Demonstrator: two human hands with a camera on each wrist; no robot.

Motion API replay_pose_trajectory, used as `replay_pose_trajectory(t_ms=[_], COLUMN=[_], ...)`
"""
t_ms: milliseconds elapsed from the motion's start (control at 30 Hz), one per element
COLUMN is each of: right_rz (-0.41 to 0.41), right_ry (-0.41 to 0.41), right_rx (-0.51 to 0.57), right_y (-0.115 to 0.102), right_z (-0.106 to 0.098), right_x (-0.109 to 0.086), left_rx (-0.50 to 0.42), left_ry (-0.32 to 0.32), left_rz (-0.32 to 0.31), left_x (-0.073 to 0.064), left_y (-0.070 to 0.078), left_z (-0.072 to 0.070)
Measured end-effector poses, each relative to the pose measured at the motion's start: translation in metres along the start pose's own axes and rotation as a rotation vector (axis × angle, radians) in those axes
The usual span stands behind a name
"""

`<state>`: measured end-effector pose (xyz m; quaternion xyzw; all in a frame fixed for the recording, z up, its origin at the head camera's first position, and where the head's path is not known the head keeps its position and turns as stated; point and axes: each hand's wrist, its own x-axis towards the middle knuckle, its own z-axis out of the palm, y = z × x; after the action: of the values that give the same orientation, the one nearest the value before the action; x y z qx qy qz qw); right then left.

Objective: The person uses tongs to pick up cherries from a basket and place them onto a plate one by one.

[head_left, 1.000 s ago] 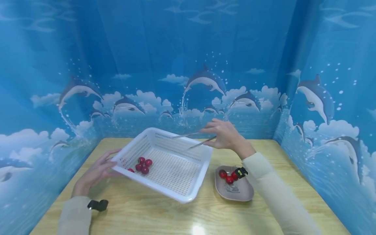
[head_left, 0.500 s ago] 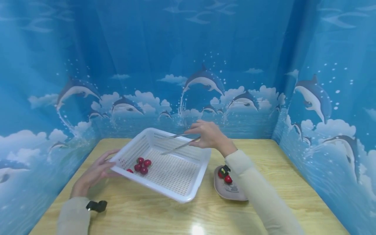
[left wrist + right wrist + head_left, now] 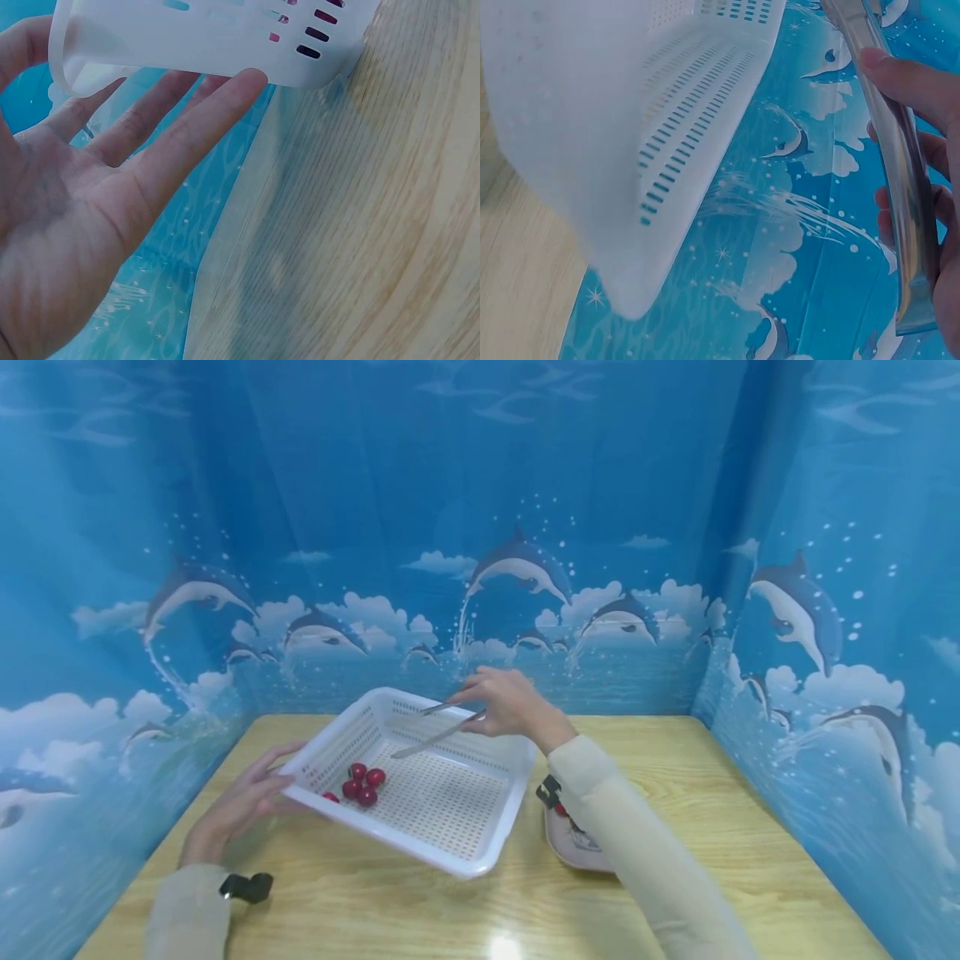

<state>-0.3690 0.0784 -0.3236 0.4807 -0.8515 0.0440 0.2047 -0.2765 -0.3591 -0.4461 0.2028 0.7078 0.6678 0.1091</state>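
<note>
My left hand (image 3: 243, 802) grips the left edge of a white perforated plastic basket (image 3: 405, 839). In the left wrist view, the thumb is over the rim and the fingers (image 3: 202, 124) extend along the underside. The basket is tilted, and several red cherries (image 3: 367, 796) are gathered toward its left end. My right hand (image 3: 506, 703) holds metal tongs (image 3: 431, 742) over the basket's far part. The tongs' arms are spread apart with nothing between the tips, which point left toward the cherries. In the right wrist view, thumb and fingers wrap the tongs (image 3: 896, 142).
A small pinkish-grey plate (image 3: 576, 857) stands on the wooden table (image 3: 360, 902), right of the basket. Red cherries on it are mostly hidden by my right sleeve (image 3: 630, 835). A blue dolphin-printed curtain (image 3: 420, 527) encloses the back and sides.
My right hand has moved left with the tongs, bringing their tips farther over the basket. The right sleeve now covers more of the plate. The left hand and basket have hardly moved.
</note>
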Motion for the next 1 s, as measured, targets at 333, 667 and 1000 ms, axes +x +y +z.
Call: replay_pose_trajectory(t_ms=[333, 667, 1000], right_rz=[0.051, 0.076, 0.148], right_ry=[-0.069, -0.200, -0.312], right_rx=[0.028, 0.017, 0.026], right_y=[-0.007, -0.016, -0.026], right_z=[0.010, 0.026, 0.045], right_x=[0.024, 0.045, 0.060], left_rx=[0.052, -0.057, -0.036], left_ry=[0.034, -0.035, -0.005], left_rz=[-0.032, 0.051, 0.030], left_x=[0.000, 0.001, 0.000], left_y=[0.001, -0.003, 0.000], left_z=[0.001, -0.002, 0.001])
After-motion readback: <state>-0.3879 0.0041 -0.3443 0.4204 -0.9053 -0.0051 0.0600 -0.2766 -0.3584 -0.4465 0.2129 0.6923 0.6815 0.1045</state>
